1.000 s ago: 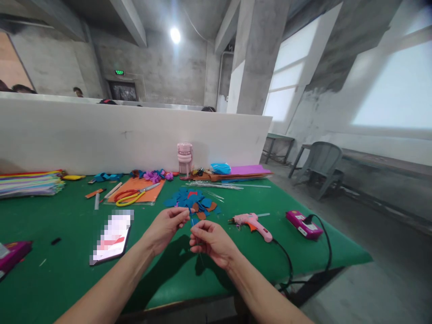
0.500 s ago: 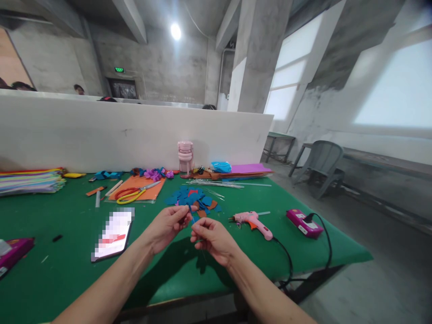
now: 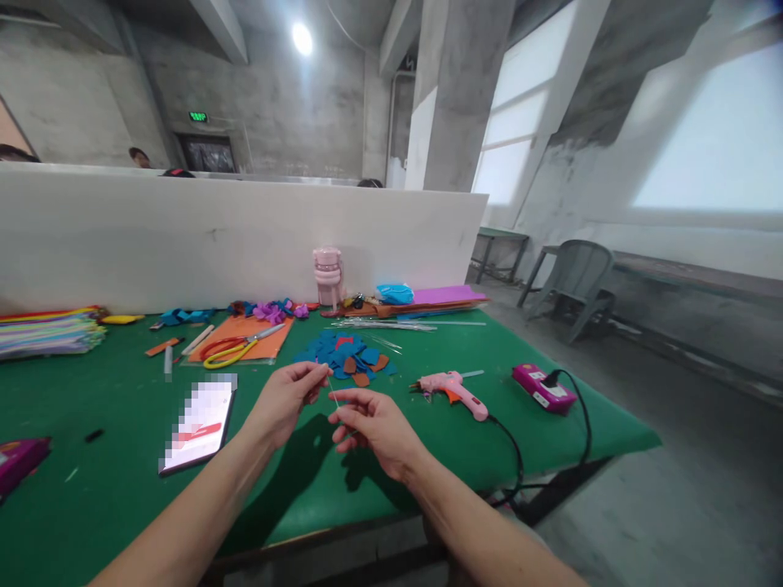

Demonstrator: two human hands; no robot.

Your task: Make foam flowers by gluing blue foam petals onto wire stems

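Observation:
My left hand [image 3: 291, 398] is closed in a pinch on the upper end of a thin wire [image 3: 333, 394]; a small dark purple tip shows at its fingertips. The wire slants down to my right hand [image 3: 380, 428], whose thumb and index finger loosely close around its lower part, the other fingers curled beneath. Both hands hover above the green table. Just beyond them lies a pile of blue and brown cut pieces [image 3: 342, 356], with a bit of red among them. To the right rests a pink glue gun [image 3: 453, 389] with a glue stick in its back.
A phone [image 3: 201, 428] lies left of my left arm. Scissors [image 3: 236, 349] rest on an orange sheet. Loose wires [image 3: 391, 324] and a pink bottle [image 3: 329, 281] stand farther back, before a white partition [image 3: 245, 232]. A purple power box [image 3: 543, 387] has the glue gun's cord.
The view has shifted slightly. Both hands have moved a little left, and the blue strip seen between them earlier no longer shows there; a bare thin wire does.

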